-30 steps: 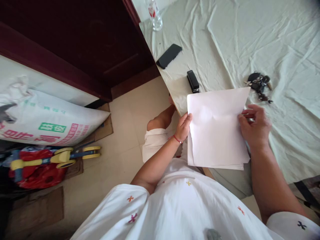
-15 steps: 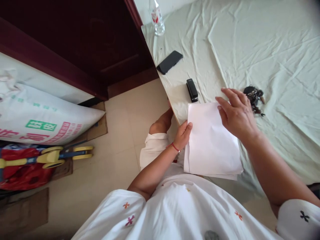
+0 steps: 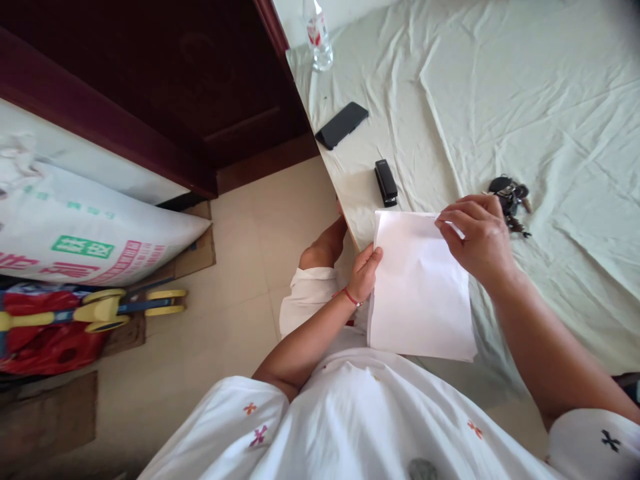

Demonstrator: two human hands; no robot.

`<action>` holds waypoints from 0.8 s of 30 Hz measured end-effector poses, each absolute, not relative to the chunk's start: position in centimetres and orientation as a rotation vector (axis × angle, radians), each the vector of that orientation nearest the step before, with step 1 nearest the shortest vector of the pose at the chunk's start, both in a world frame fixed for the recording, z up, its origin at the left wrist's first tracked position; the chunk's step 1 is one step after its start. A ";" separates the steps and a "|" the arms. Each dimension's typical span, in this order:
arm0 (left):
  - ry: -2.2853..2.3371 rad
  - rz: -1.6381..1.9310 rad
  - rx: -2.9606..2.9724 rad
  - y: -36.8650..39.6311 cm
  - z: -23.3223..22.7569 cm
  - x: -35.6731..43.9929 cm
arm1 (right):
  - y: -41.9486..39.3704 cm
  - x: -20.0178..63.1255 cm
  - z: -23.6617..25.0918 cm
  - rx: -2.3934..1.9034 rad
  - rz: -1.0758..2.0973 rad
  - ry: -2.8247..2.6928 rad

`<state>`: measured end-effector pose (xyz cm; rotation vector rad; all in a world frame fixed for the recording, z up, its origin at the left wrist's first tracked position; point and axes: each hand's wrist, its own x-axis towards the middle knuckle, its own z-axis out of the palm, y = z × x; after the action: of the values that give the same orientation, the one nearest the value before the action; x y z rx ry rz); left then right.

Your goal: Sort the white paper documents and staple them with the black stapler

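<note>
A stack of white paper sheets point(image 3: 420, 293) lies partly over the table edge and partly above my lap. My left hand point(image 3: 366, 270) grips its left edge, thumb on top and the other fingers beneath. At the upper right corner of the stack, my right hand point(image 3: 473, 230) has its thumb and fingertips pinched together on the paper edge. How many sheets that pinch takes in is hidden. Just beyond the top edge of the paper is a black stapler point(image 3: 385, 182). A bunch of keys point(image 3: 511, 200) lies close to the right hand's knuckles.
On the wrinkled pale green cloth point(image 3: 540, 100) covering the table are a black phone point(image 3: 343, 125) and a clear plastic bottle point(image 3: 320, 40). Leftward on the floor are a large white sack point(image 3: 90, 227) and a yellow-and-blue wheeled toy point(image 3: 115, 312). A dark red door point(image 3: 165, 73) stands behind.
My right hand has come down onto the paper's upper right corner, and its fingers have closed from apart to a pinch. The sheets' lower right edges look more even. My left hand keeps its hold.
</note>
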<state>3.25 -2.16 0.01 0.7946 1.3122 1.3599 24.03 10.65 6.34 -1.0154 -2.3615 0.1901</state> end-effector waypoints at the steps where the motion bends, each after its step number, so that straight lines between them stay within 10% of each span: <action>1: 1.302 1.360 0.798 -2.2 0.0 3.3 | 10.6 23.9 6.3 -1.028 0.189 -2.360; 24: 1.336 1.216 1.002 -3.6 0.3 3.9 | 9.1 20.0 7.5 -0.921 0.501 -2.568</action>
<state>3.88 -3.56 0.31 1.0023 1.3365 1.2162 20.02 9.10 7.48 -0.9210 -2.5679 0.5010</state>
